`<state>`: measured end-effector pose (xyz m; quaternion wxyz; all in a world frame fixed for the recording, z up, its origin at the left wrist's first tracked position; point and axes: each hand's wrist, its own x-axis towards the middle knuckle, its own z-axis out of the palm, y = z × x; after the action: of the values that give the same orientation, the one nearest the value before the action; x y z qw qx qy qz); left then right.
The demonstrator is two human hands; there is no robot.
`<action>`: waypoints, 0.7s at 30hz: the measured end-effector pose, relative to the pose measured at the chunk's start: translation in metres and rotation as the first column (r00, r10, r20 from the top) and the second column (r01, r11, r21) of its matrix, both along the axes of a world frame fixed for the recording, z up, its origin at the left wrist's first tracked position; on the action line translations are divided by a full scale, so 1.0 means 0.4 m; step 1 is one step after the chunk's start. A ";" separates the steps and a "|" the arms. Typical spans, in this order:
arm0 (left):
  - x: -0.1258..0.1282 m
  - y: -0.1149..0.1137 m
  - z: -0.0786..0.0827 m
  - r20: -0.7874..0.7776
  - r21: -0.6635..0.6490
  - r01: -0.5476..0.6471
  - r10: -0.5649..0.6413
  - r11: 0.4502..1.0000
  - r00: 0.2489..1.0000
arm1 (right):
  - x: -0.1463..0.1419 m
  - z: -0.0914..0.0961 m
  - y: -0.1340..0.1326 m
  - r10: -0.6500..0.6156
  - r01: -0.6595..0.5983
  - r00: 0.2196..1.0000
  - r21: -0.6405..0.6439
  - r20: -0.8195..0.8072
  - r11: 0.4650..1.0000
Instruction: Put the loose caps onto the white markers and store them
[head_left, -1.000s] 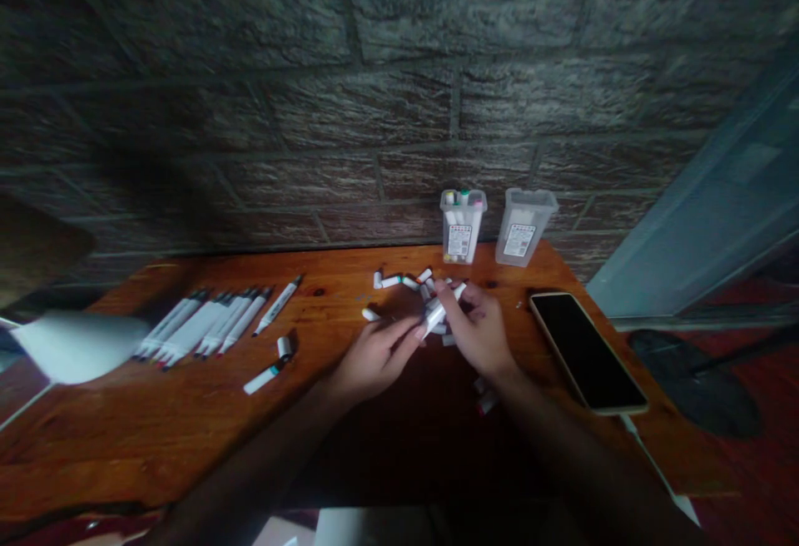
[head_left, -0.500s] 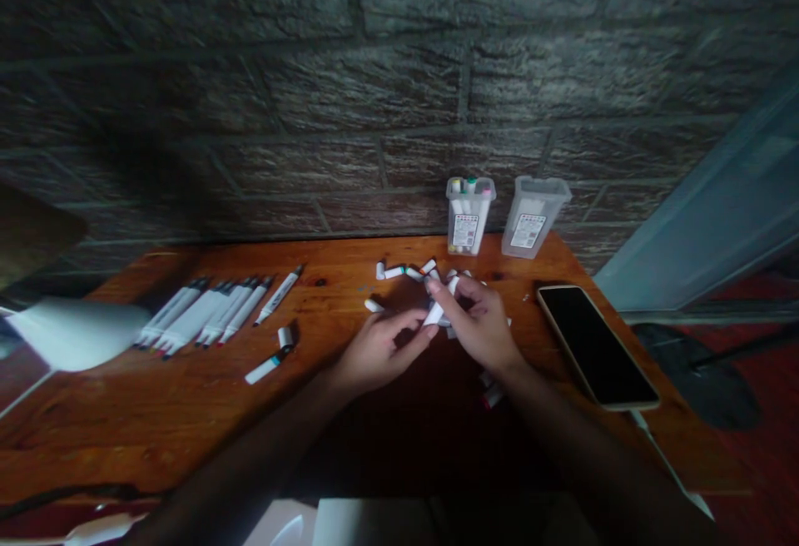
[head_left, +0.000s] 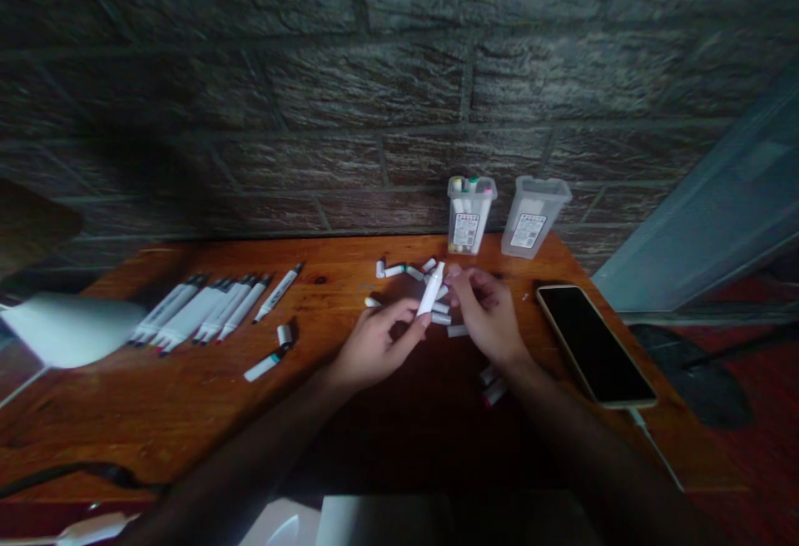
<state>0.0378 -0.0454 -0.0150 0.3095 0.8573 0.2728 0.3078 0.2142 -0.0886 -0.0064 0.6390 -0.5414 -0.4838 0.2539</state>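
I see my left hand (head_left: 374, 342) pinching the lower end of a white marker (head_left: 431, 290), which stands tilted above the wooden table (head_left: 187, 413). My right hand (head_left: 487, 317) sits just beside the marker's upper end with its fingers curled; whether they grip it or only touch it I cannot tell. Loose caps (head_left: 405, 271) lie scattered on the table around and behind both hands, too small and overlapped to count surely. Two more short pieces (head_left: 490, 388) lie near my right wrist.

Against the brick wall (head_left: 374, 71) stand two clear plastic boxes. The left box (head_left: 470, 215) holds a few upright markers with coloured tops; the right box (head_left: 533, 217) shows nothing inside that I can make out. A dark phone (head_left: 593, 346) lies to the right. Far left, a row of markers (head_left: 205, 313) lies side by side, about ten, with one separate marker (head_left: 279, 294) beside it and another marker (head_left: 265, 365) nearer me, a cap (head_left: 285, 335) by it.
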 end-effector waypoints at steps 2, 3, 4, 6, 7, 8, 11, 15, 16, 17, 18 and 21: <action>-0.001 0.002 -0.001 0.013 0.005 -0.006 0.006 1.000 1.000 | -0.003 -0.006 -0.001 0.000 0.000 1.000 -0.011 0.025 1.000; -0.002 0.003 -0.001 0.018 0.005 -0.008 0.008 1.000 1.000 | -0.005 -0.009 -0.001 0.000 0.001 0.999 -0.017 0.033 1.000; -0.002 0.003 -0.001 0.019 0.002 -0.009 0.009 1.000 1.000 | -0.006 -0.010 -0.002 -0.002 0.003 0.999 -0.018 0.038 1.000; -0.003 0.002 -0.001 0.018 -0.005 -0.011 0.011 1.000 1.000 | -0.005 -0.011 -0.002 -0.010 0.010 0.999 -0.012 0.039 1.000; -0.002 0.000 0.000 0.015 -0.008 -0.011 0.011 1.000 1.000 | -0.003 -0.011 -0.002 -0.014 0.014 0.999 -0.010 0.034 1.000; -0.002 -0.001 0.000 0.011 -0.007 -0.010 0.010 1.000 1.000 | -0.002 -0.010 -0.001 -0.017 0.018 1.000 -0.012 0.025 1.000; 0.000 -0.005 -0.001 0.004 0.006 -0.003 0.003 1.000 1.000 | 0.002 -0.008 0.001 -0.021 0.021 1.000 -0.026 0.006 0.999; 0.000 -0.004 -0.002 0.002 0.009 -0.010 0.010 1.000 1.000 | -0.001 -0.010 0.000 -0.012 0.013 0.999 -0.020 0.032 1.000; -0.001 -0.003 -0.001 0.003 0.008 -0.014 0.014 1.000 1.000 | -0.003 -0.011 -0.001 -0.008 0.009 0.999 -0.022 0.044 1.000; -0.001 -0.002 -0.001 0.004 0.010 -0.018 0.018 1.000 1.000 | -0.005 -0.012 -0.002 -0.005 0.006 0.999 -0.027 0.054 1.000; -0.002 -0.002 0.000 0.004 0.013 -0.019 0.019 1.000 1.000 | -0.007 -0.012 -0.004 -0.002 0.003 0.998 -0.031 0.063 1.000; -0.002 -0.001 0.001 0.004 0.023 -0.020 0.020 1.000 1.000 | -0.010 -0.012 -0.006 0.004 -0.002 0.998 -0.032 0.070 0.999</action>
<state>0.0371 -0.0456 -0.0145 0.2971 0.8574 0.2774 0.3157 0.2102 -0.0911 -0.0113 0.6127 -0.5593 -0.5025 0.2434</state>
